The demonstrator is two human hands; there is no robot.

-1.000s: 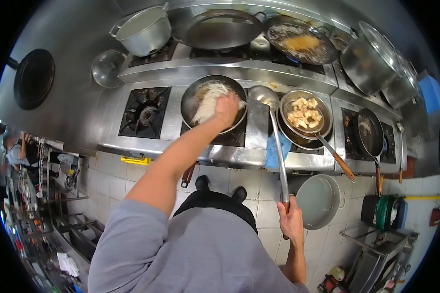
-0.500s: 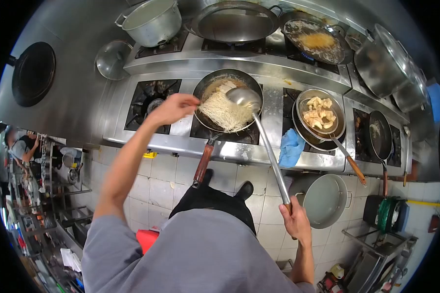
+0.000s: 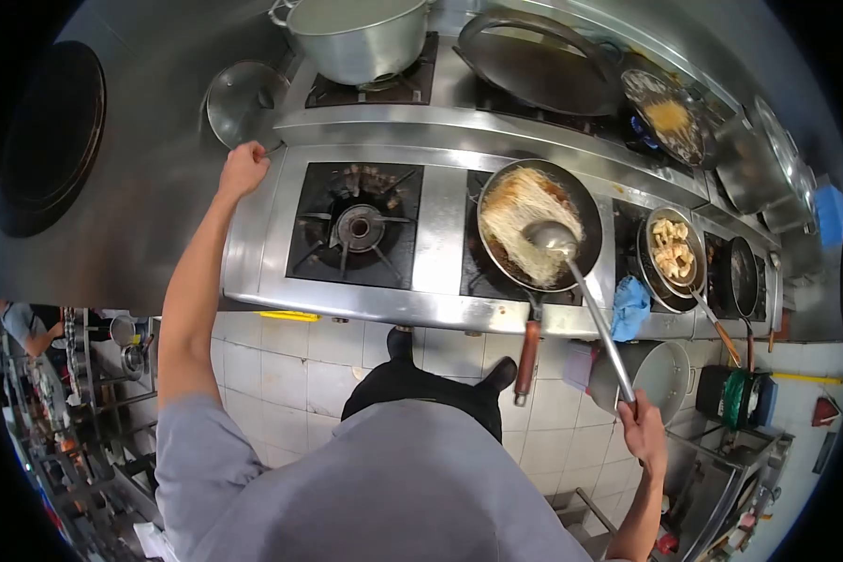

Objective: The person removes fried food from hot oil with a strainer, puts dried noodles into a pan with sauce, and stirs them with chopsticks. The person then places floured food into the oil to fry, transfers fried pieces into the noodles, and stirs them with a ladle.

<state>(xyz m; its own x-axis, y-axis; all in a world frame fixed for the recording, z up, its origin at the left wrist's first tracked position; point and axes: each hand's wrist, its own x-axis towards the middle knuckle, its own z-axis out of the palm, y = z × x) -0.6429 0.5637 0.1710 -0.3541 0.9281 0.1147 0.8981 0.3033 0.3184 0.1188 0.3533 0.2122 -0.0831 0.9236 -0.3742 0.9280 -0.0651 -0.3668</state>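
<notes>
My right hand (image 3: 643,429) grips the far end of a long-handled ladle (image 3: 601,323). The ladle's bowl rests on thin pale noodles (image 3: 526,220) in a dark frying pan (image 3: 587,208) with a wooden handle, which sits on a burner. My left hand (image 3: 244,170) is raised at the stove's left end, its fingers curled closed. It is just below a round shiny metal piece (image 3: 239,108), like a shallow bowl or lid, against the steel wall. What the left fingers hold, if anything, cannot be made out.
Left of the pan is an uncovered burner (image 3: 359,228). A large pot (image 3: 358,42) and a wide pan (image 3: 534,66) stand on the back row. Right of the noodles are a strainer of pale fried pieces (image 3: 672,251), a blue cloth (image 3: 631,307) and a floor-level pot (image 3: 670,379).
My left hand has left the noodles and moved left and up to the round metal piece. The view has shifted left. The ladle stays in my right hand, its bowl on the noodles.
</notes>
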